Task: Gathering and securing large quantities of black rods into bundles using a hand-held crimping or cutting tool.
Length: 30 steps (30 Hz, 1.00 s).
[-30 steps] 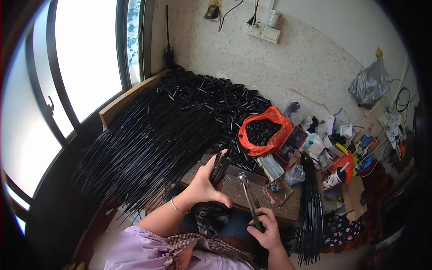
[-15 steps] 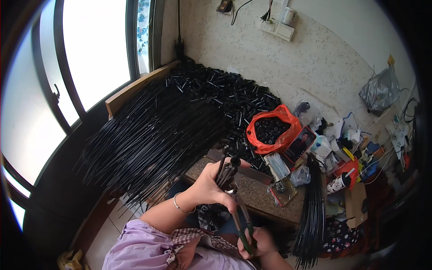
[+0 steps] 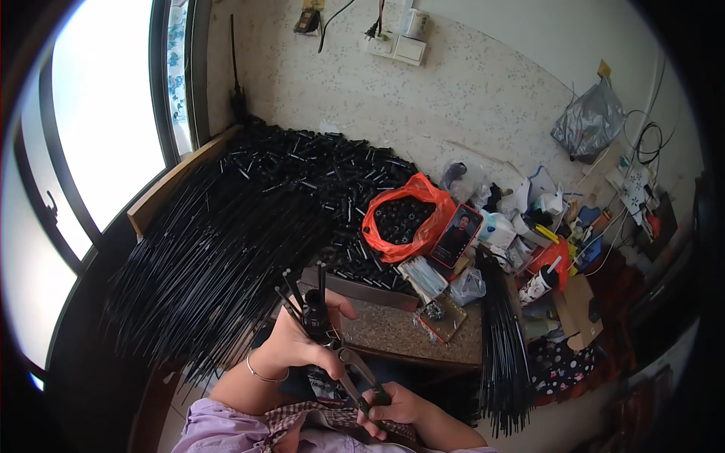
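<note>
My left hand (image 3: 298,340) is wrapped round a black umbrella runner (image 3: 314,308), a tube whose open end faces up. Several thin black ribs (image 3: 290,285) stick up around it. My right hand (image 3: 399,406) is closed on the dark green handles of a pair of pliers (image 3: 356,376). The jaws of the pliers meet the lower end of the runner, beside my left thumb; what lies between them is too small to make out.
Long black ribs (image 3: 204,264) and a heap of short black tubes (image 3: 317,166) cover the bench's left and back. A red plastic bag (image 3: 374,238) of black parts, a phone (image 3: 456,235), a wire-like coil (image 3: 435,310), a bundle of ribs (image 3: 504,355) and a patterned cup (image 3: 535,287) lie rightward.
My view has swung to the right, so the bench appears farther left. The runner's open end now tilts more toward me, and its ribs show spread apart. Both hands keep their hold.
</note>
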Motion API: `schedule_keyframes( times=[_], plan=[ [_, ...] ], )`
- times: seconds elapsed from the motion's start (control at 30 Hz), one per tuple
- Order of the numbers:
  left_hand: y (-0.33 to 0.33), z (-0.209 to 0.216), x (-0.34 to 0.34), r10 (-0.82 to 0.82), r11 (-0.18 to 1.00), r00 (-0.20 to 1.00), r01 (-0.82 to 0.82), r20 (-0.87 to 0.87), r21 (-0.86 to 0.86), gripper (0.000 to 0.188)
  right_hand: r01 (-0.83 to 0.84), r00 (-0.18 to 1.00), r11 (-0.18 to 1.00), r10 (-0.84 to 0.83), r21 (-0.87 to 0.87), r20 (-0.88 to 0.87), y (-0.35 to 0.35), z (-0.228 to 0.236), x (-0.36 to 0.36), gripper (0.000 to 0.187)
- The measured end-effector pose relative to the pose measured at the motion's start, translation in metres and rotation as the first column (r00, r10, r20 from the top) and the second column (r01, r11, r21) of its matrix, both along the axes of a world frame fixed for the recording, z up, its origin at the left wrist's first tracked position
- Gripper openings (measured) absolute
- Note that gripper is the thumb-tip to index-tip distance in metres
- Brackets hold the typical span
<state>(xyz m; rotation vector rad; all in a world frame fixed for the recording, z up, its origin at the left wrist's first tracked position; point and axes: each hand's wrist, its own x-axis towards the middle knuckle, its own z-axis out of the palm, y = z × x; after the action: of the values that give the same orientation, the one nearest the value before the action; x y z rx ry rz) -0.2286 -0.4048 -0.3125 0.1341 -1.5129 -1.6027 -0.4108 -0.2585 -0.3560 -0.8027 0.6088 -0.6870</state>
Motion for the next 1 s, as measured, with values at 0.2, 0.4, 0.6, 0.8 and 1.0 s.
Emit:
schedule_keyframes(
  times=[0.2,0.4,0.6,0.8,1.0],
  plan=[
    [-0.008,0.005,-0.006,0.269,0.944,0.96,-0.247,0.074,-0.219,0.057,0.021,0.338,0.489,-0.824,-0.872,-0.454,-0.017,0.003,0.003,0.061],
    [-0.01,0.005,0.009,0.135,0.984,0.984,-0.12,0.114,-0.133,0.059,0.087,0.578,0.79,-0.536,-0.607,-0.615,0.003,0.031,-0.005,0.021],
    [-0.01,-0.001,-0.006,0.046,0.974,0.995,-0.026,0.084,-0.223,0.059,0.041,0.913,0.984,-0.108,-0.175,-0.393,-0.013,0.007,0.002,0.033],
    [-0.013,0.007,0.013,0.287,0.915,0.954,-0.244,0.091,-0.32,0.057,-0.459,0.038,0.13,-0.985,-0.879,-0.166,-0.024,0.032,-0.009,0.041],
    [-0.012,0.003,0.008,0.037,0.987,0.999,-0.034,0.018,-0.155,0.053,0.06,0.942,0.977,-0.124,-0.206,-0.312,-0.002,-0.005,0.004,0.033]
  ],
)
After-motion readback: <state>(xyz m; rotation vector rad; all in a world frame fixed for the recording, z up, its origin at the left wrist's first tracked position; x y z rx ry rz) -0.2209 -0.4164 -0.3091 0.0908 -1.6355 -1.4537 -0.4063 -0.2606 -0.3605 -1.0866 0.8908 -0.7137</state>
